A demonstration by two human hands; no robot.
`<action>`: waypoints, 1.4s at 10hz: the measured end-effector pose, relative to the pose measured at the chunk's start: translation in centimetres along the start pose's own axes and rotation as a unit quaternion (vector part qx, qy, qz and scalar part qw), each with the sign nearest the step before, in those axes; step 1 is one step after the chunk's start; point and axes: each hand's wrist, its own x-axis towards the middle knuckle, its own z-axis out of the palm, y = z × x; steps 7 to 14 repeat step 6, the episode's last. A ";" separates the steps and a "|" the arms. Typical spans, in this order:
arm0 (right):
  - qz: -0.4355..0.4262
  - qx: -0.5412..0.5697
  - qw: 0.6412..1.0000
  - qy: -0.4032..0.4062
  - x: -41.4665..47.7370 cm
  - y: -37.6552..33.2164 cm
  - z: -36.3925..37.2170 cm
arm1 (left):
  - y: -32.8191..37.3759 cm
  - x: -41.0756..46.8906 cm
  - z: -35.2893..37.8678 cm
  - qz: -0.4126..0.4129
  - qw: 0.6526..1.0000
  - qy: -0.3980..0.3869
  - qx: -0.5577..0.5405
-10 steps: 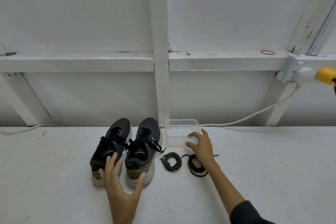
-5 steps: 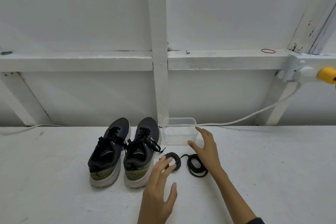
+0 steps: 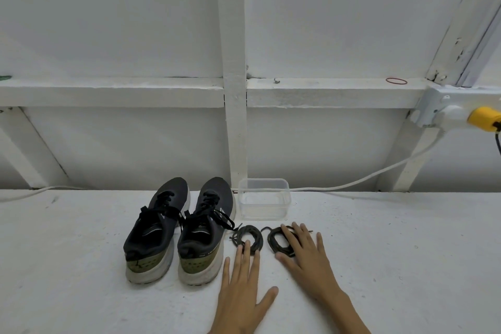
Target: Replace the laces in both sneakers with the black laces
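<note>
Two coiled black laces lie on the white table (image 3: 81,252), just right of the sneakers (image 3: 206,225). The left coil (image 3: 248,228) is touched at its near edge by the left hand (image 3: 241,287), whose fingers are straight and slightly apart. The right coil (image 3: 272,242) is partly covered by the right hand (image 3: 306,255), whose fingers lie flat and splayed. A clear container (image 3: 264,199) stands just behind the coils.
</note>
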 end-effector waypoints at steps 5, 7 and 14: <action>-0.057 0.049 0.992 0.104 -2.3 -1.8 1.9 | -1.3 -1.2 0.3 0.074 0.990 0.104 -0.052; -0.141 0.004 0.980 0.142 -5.5 -1.4 3.7 | -0.9 -2.5 1.0 0.112 0.980 0.146 -0.068; -0.141 0.004 0.980 0.142 -5.5 -1.4 3.7 | -0.9 -2.5 1.0 0.112 0.980 0.146 -0.068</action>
